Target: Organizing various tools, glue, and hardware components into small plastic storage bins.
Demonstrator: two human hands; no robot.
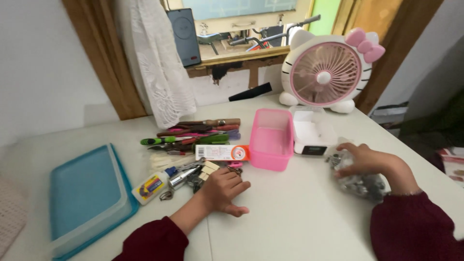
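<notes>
Left hand: grip loose, fingers flat on small metal bits, just left-front of the pink plastic tub.
Right hand: grip closed on clear bag of dark metal pieces, right of tub, on white bench.

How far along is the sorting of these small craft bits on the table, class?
Looks done: the blue lid lies aside and the pink tub stands open. In hand: the right hand rests on a clear bag of small dark pieces, while the left hand touches small metal bits beside the glue bottle. Left: the pile of tools is loose, and the tub looks empty.
</notes>
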